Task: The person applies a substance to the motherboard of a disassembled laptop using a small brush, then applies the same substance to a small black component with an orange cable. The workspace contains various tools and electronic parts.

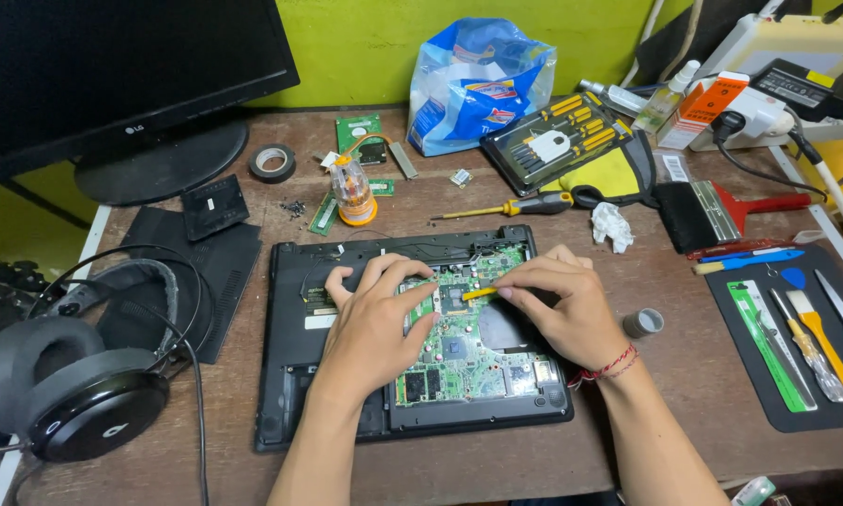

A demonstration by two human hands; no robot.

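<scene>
An opened black laptop base (290, 375) lies in front of me with its green circuit board (468, 361) exposed. My left hand (374, 323) rests on the board's left part, fingers spread and pressing down. My right hand (562, 305) pinches a small yellow tool (478, 293), its tip touching a chip near the board's middle. A red thread bracelet circles my right wrist.
Headphones (74, 384) and black laptop covers (224, 262) lie left. A monitor stand (164, 164), tape roll (272, 162), screwdriver (515, 206), bit case (557, 141), blue bag (477, 84) and brush (721, 211) sit behind. A black mat (749, 394) with tools lies right, beside a small grey cap (642, 322).
</scene>
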